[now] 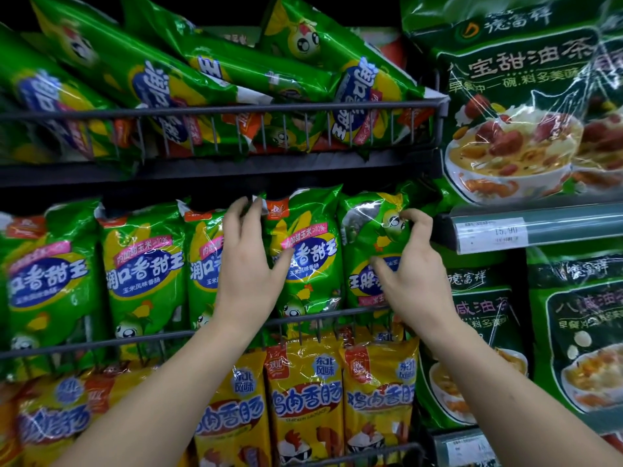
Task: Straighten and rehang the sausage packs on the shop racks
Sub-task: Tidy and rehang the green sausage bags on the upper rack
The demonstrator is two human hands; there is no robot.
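Head view, green sausage pack [365, 235] (upside down), crumpled

In the upper dark wire rack [236, 109] lie tilted green plastic sausage packs [215, 67]. Below, upright green sausage packs [141, 264] stand side by side in the middle wire rack [320, 316], above yellow plastic sausage packs [303, 399]. Large dark-green pouches [512, 106] fill the shelves at right.

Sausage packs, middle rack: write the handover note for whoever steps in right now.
Left hand: fingers hooked over the top of an upright green pack.
Right hand: pinches the end green pack, which is upside down against its neighbours.
Done: other middle-rack packs stand upright.
To do: turn the end pack; top-rack packs lie slanted in a heap.
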